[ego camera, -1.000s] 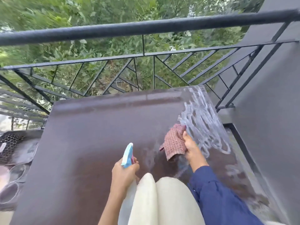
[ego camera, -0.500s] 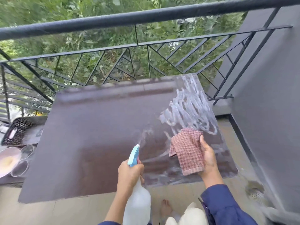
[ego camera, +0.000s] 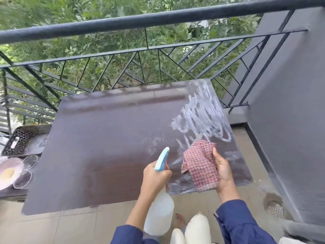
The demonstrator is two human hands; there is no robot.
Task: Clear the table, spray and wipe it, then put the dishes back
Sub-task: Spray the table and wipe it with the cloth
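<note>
A dark brown table [ego camera: 105, 147] fills the middle of the view, with white foamy smears [ego camera: 202, 117] over its right part. My left hand [ego camera: 154, 176] grips a white spray bottle [ego camera: 159, 213] with a blue nozzle, pointed at the table's near right area. My right hand [ego camera: 221, 171] holds a red-and-white checked cloth [ego camera: 198, 164] just above the table's front right corner. The dishes stand off the table at the left: a pink plate [ego camera: 8, 173] and two clear glass bowls [ego camera: 23, 179].
A black metal railing [ego camera: 149, 22] runs behind the table, with greenery beyond. A grey wall [ego camera: 290, 120] closes the right side. A black perforated tray [ego camera: 22, 138] sits on a low surface at the left. A floor drain [ego camera: 275, 208] lies at the right. My bare foot [ego camera: 179, 221] shows below.
The view has pulled back and up from the table. My right hand with the cloth moved toward the table's front right corner and lifted the cloth. The spray bottle stayed aimed at the table.
</note>
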